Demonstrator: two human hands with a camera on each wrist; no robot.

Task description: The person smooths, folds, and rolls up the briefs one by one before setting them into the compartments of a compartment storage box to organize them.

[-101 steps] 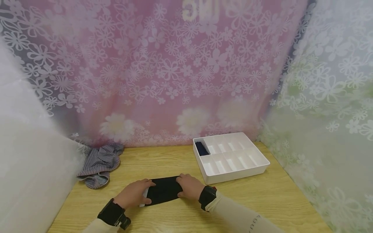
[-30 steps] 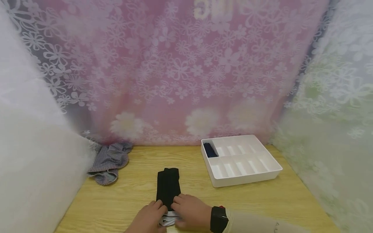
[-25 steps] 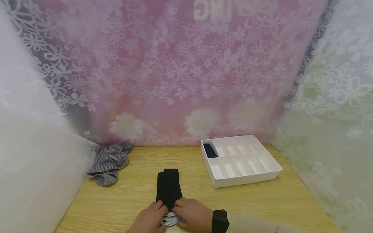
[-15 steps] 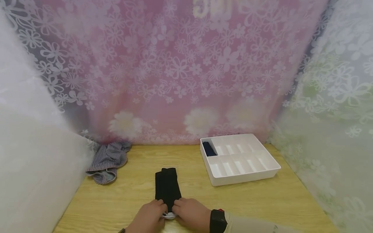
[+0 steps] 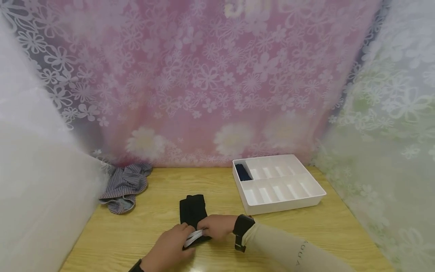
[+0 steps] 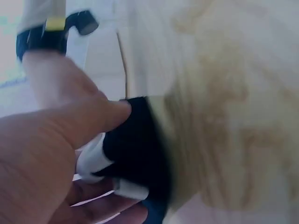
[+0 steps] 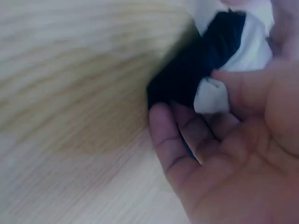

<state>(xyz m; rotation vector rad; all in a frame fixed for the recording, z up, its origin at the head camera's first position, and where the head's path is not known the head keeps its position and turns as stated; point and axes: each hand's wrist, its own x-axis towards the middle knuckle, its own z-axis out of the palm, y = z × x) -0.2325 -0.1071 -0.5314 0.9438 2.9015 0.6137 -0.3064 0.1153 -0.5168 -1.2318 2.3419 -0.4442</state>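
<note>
A folded black garment (image 5: 192, 209) with a white band lies flat on the table at the front. Its near end is turned up, so the white band (image 5: 194, 237) shows between my hands. My left hand (image 5: 171, 243) grips the turned-up end from the left, thumb on the near side. From the right, my right hand (image 5: 217, 226) pinches the same end. In the left wrist view the black cloth (image 6: 138, 144) sits between thumb and fingers. The right wrist view shows a bit of white cloth (image 7: 211, 96) by the right thumb.
A white divided box (image 5: 283, 207) stands at the back right, with a dark navy folded cloth (image 5: 242, 172) in its back left compartment. At the back left lies a crumpled grey striped garment (image 5: 127, 184). Flowered curtains (image 5: 190, 87) enclose the wooden table (image 5: 289, 234).
The black garment, earlier held crosswise, now lies lengthwise. Its white-banded near end has been lifted and folded away from me. My right hand has moved forward.
</note>
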